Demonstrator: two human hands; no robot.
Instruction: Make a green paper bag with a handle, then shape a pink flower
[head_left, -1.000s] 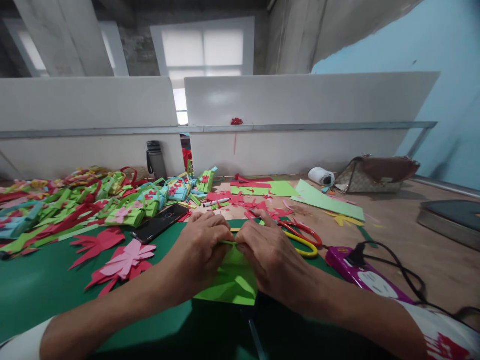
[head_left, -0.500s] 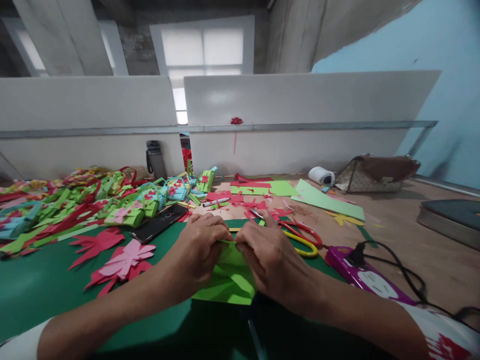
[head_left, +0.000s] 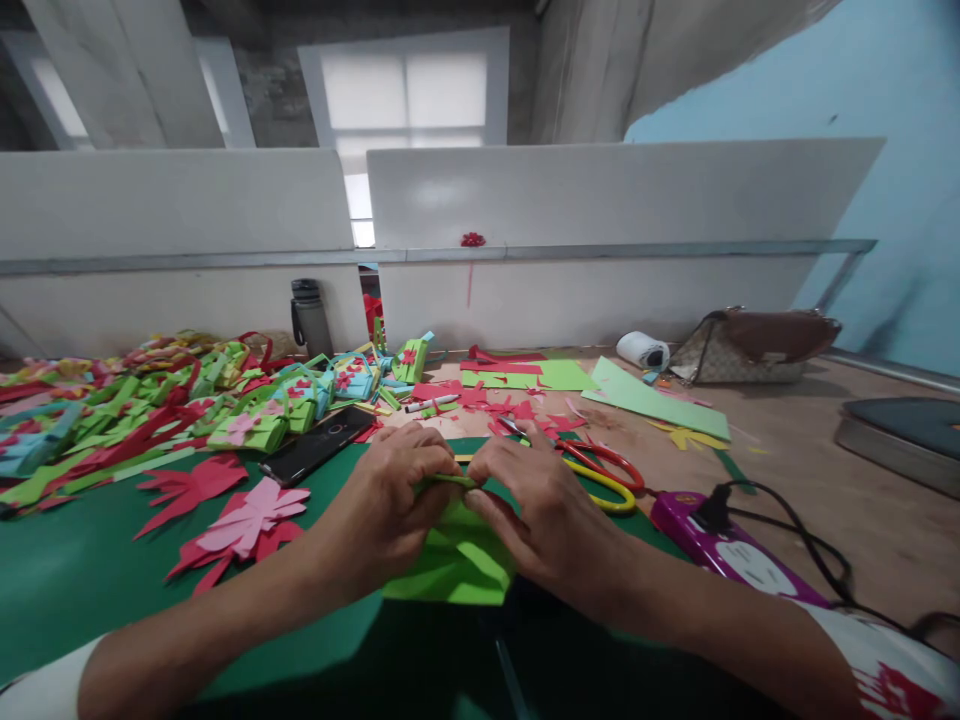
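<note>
A bright green paper piece (head_left: 461, 560) hangs between my two hands above the dark green mat (head_left: 315, 655). My left hand (head_left: 401, 490) is closed on its upper left edge, fingers curled. Opposite, my right hand (head_left: 529, 500) pinches the upper right part with thumb and forefinger, and the fingertips of both hands nearly meet at the folded top edge. Just beyond my right hand lie scissors with red handles (head_left: 626, 465) and others with yellow handles (head_left: 619, 500). Pink paper flower cutouts (head_left: 259, 515) and a red cutout (head_left: 199, 482) rest on the mat at left.
Many folded paper bags (head_left: 247, 430) are heaped at left, near a black phone (head_left: 319, 447) and a bottle (head_left: 311, 320). Green sheets (head_left: 660, 400) and red scraps lie behind my hands. At right are a purple power strip (head_left: 739, 555), cables and a handbag (head_left: 757, 350).
The top edge of the green paper now looks more folded over between my fingers. My right thumb has shifted slightly, and both hands have kept their hold.
</note>
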